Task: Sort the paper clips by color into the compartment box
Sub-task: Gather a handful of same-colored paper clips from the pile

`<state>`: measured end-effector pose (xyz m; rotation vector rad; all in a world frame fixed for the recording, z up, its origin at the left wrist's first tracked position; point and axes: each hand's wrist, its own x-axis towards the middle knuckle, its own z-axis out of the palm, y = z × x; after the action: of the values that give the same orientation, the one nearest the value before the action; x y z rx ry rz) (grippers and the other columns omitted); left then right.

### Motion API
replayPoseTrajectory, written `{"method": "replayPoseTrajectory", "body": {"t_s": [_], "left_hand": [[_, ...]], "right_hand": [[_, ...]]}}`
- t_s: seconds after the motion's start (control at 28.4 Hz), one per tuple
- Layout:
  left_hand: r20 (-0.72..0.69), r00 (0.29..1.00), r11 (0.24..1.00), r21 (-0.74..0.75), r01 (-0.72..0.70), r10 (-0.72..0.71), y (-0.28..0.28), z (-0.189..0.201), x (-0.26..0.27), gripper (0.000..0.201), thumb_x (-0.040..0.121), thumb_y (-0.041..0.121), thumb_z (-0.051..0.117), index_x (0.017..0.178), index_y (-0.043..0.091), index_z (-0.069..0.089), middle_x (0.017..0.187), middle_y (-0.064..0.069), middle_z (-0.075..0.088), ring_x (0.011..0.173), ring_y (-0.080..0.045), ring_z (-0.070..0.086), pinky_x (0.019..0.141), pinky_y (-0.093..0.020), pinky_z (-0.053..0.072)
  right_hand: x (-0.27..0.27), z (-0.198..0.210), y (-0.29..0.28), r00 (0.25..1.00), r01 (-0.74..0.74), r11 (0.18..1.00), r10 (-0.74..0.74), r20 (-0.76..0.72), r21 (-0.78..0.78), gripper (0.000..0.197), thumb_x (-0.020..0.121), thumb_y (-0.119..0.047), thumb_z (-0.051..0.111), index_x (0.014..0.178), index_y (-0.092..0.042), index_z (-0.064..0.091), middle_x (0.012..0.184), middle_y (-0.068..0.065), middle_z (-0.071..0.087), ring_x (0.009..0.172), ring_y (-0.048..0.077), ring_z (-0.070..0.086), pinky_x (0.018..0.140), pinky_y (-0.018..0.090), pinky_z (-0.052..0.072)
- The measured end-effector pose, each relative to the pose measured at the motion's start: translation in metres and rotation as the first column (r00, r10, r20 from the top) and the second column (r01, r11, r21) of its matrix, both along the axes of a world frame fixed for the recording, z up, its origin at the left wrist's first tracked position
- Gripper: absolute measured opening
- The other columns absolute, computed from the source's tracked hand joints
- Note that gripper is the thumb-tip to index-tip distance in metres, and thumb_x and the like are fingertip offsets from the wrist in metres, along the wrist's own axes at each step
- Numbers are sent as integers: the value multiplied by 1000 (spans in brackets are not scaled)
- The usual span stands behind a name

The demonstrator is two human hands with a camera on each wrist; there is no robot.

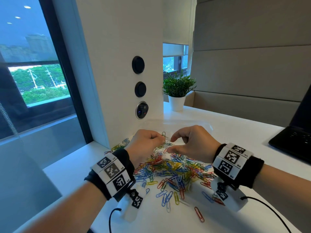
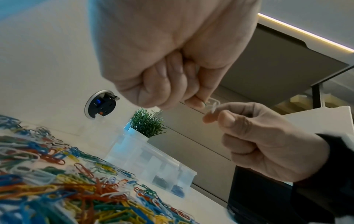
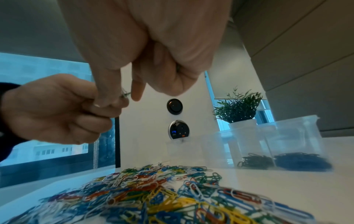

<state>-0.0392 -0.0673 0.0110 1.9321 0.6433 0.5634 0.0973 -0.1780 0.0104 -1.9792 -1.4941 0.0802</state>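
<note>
A heap of mixed-colour paper clips (image 1: 171,167) (image 2: 57,189) (image 3: 153,194) lies on the white table. Both hands hover above its far side, fingertips close together. My left hand (image 1: 162,140) (image 2: 199,103) is curled and pinches a green clip (image 1: 163,134). My right hand (image 1: 170,144) (image 2: 214,118) (image 3: 120,97) pinches a white clip (image 1: 167,140) (image 2: 212,104) that hangs against the green one. Behind the hands stands the clear compartment box (image 1: 193,122) (image 2: 153,159) (image 3: 287,136). One compartment holds green clips (image 3: 254,161) and the one beside it holds blue clips (image 3: 300,161).
A potted plant (image 1: 177,91) stands behind the box. A black laptop (image 1: 292,140) sits at the right. A white pillar with round sockets (image 1: 141,110) rises just left of the box. Loose clips (image 1: 199,214) lie scattered towards me. The table's left edge (image 1: 67,158) drops off beside the window.
</note>
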Motion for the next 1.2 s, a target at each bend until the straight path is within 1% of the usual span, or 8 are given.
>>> {"method": "replayPoseTrajectory", "body": {"t_s": [0.07, 0.11, 0.18, 0.35, 0.46, 0.56, 1.02, 1.2], "left_hand": [[-7, 1000, 1000, 23, -1, 1, 2, -3, 2, 17, 95, 13, 59, 83, 6, 69, 77, 0, 57, 49, -12, 59, 57, -45, 44], [-15, 1000, 999, 48, 0, 1, 4, -5, 4, 18, 95, 14, 60, 81, 8, 71, 71, 1, 63, 44, -5, 57, 45, -30, 44], [-36, 999, 996, 91, 7, -4, 6, -10, 6, 21, 94, 16, 63, 75, 17, 72, 64, 10, 64, 52, 4, 54, 52, -13, 39], [-70, 997, 980, 192, 41, -28, 11, -16, 10, 20, 94, 20, 63, 79, 13, 75, 64, -1, 63, 58, -7, 52, 56, -15, 43], [-114, 993, 951, 301, 67, -34, 9, -17, 10, 23, 96, 22, 59, 83, 10, 74, 41, 13, 46, 40, -2, 40, 48, -16, 35], [-151, 989, 911, 406, 66, -4, 7, -17, 11, 22, 96, 25, 58, 80, 18, 72, 40, 15, 44, 40, -1, 41, 50, -19, 33], [-128, 991, 877, 470, 97, -41, 8, -25, 12, 20, 95, 24, 56, 77, 24, 64, 58, 9, 53, 55, -12, 49, 59, -28, 46], [-103, 993, 891, 443, 104, -65, 8, -27, 13, 20, 98, 23, 53, 79, 25, 60, 61, 9, 51, 57, -11, 47, 58, -27, 41]], "right_hand": [[-2, -3, 1, 999, -2, 999, -1, 44, 52, 21, 83, -36, 75, 91, -17, 74, 47, -10, 38, 45, 3, 43, 48, 14, 33], [-2, -4, 2, 999, 2, 997, -6, 51, 78, 19, 87, -32, 71, 92, -15, 75, 46, -11, 40, 45, 3, 44, 48, 14, 32], [-1, -4, 2, 999, 2, 995, -6, 42, 101, 16, 92, -25, 66, 91, -12, 76, 45, -13, 43, 46, 2, 46, 47, 13, 32], [-2, -5, 4, 1000, 25, 998, -26, 16, 58, 25, 94, -17, 57, 81, -5, 75, 63, 3, 66, 53, 5, 51, 51, 18, 38], [0, -3, 6, 996, 68, 997, -67, -63, 19, 25, 93, -14, 56, 79, -2, 74, 72, 7, 70, 57, 9, 53, 52, 17, 39], [2, -1, 6, 989, 78, 996, -81, -126, -31, 24, 93, -15, 57, 79, -6, 75, 85, 6, 73, 68, 8, 58, 59, 15, 42], [5, -2, 10, 988, 20, 993, -37, -149, -115, 37, 98, -16, 51, 63, -19, 62, 77, 6, 65, 71, 14, 54, 68, 28, 43], [6, 0, 9, 995, -19, 984, 1, -99, -177, 34, 98, -16, 52, 66, -21, 61, 67, -8, 57, 63, 4, 49, 61, 21, 39]]}}
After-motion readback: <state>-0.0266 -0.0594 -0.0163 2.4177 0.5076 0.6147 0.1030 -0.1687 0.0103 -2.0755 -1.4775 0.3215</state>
